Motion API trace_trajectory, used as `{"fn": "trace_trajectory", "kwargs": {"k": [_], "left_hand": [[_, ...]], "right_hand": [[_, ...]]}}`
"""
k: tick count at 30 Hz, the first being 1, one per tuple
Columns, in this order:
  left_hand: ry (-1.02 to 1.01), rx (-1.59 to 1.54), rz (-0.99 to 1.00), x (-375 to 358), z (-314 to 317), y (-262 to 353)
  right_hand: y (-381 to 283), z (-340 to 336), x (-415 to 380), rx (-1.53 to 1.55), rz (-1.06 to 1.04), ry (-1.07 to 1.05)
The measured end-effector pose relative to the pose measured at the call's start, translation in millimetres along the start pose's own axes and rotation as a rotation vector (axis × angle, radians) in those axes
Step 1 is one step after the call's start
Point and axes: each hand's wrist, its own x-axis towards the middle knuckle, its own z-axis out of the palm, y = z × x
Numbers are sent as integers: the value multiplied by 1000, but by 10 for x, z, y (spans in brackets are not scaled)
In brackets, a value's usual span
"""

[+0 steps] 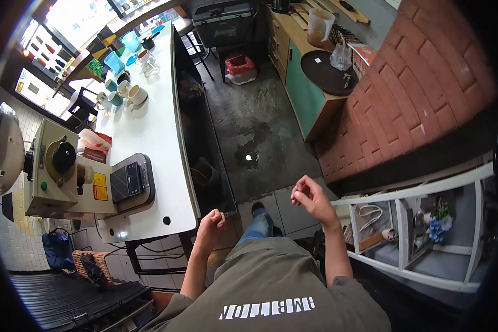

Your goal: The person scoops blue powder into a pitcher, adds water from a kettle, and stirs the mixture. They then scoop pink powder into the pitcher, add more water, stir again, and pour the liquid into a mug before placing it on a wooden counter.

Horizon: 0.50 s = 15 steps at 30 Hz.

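Note:
My left hand (210, 228) is curled into a loose fist beside the front corner of the white counter (160, 119), apart from it. My right hand (312, 200) is raised over the floor with its fingers bent in towards the palm, and nothing shows in it. Nearest to my left hand on the counter is a black digital scale (131, 180). Next to the scale stands a beige coffee grinder (61, 171) with a yellow label. Farther along the counter are several mugs (138, 95) and clear glass cups (149, 67).
A wet patch (254, 146) lies on the dark floor ahead. On the right, a wooden cabinet with a green door (301, 83) holds a round dark tray (329, 73). A white shelf frame (403, 232) with blue flowers stands by my right arm. A red-lined bin (240, 69) is at the back.

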Motion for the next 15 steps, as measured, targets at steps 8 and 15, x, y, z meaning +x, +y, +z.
{"fn": "trace_trajectory", "kwargs": {"k": [8, 15], "left_hand": [[-20, -24, -2, 1102, 109, 181], [-88, 15, 136, 2359, 154, 972]], "right_hand": [[-93, -64, 917, -41, 109, -147], [-344, -347, 2282, -75, 150, -161]]}}
